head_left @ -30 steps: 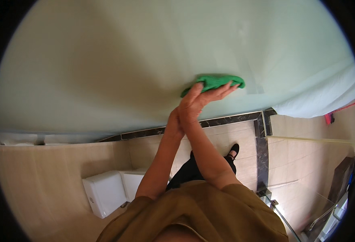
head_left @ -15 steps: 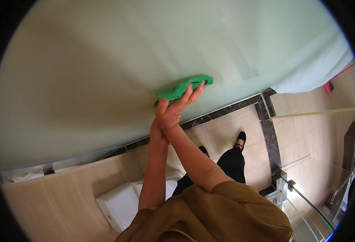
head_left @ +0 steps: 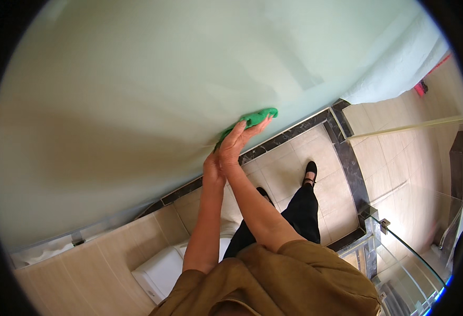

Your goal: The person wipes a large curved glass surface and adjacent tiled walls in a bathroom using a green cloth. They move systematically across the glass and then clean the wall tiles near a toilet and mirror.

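Observation:
A folded green cloth (head_left: 259,117) lies pressed against a large frosted glass panel (head_left: 152,89). My right hand (head_left: 234,141) grips the cloth, its fingers stretched along it toward the upper right. Just below and to the left, my left hand (head_left: 213,164) is tucked against the right hand's wrist, close to the lower end of the cloth. The left fingers are hidden behind the right hand. Both forearms reach up from the lower edge, nearly side by side.
A dark marble strip (head_left: 286,138) runs along the panel's foot. My black shoes (head_left: 310,171) stand on beige tiles. A white toilet tank (head_left: 159,269) is at lower left. Glass shelves (head_left: 407,263) stand at lower right, and a pale curtain (head_left: 400,73) hangs at upper right.
My hands and the cloth have slid down the panel toward its foot. The cloth looks narrower now, seen more edge-on. The whole view has shifted slightly.

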A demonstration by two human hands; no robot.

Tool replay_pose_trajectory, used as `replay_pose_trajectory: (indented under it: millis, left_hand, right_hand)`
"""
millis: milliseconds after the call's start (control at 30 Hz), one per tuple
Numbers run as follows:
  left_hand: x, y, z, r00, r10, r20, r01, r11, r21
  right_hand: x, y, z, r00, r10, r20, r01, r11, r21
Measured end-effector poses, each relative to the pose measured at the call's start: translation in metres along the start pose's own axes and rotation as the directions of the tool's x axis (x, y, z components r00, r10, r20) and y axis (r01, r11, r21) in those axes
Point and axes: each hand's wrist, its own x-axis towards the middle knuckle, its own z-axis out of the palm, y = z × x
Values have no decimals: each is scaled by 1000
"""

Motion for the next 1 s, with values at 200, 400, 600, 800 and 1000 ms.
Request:
replay_pose_trajectory:
  millis: [200, 400, 600, 800, 1000]
  left_hand:
    - [-8, 1, 11, 999, -30, 45, 31, 1000, -3]
    - [18, -23, 73, 985, -143, 95, 148, 988, -47]
    - [37, -65, 177, 969, -241, 56, 237, 969, 70]
    - [69, -103, 210, 914, -292, 280, 290, 956, 50]
    - [54, -100, 234, 936, -316, 153, 288, 941, 178]
  right_hand:
    - [9, -10, -2, 1000, 20, -17, -19, 996, 82]
    - [91, -6, -12, 991, 3, -133, 3, 999, 42]
    - [186, -4, -42, 979, 17, -202, -15, 1000, 12]
    - [260, 32, -66, 953, 160, -255, -135, 984, 115]
    - [273, 36, -72, 933, 267, -240, -232, 959, 162]
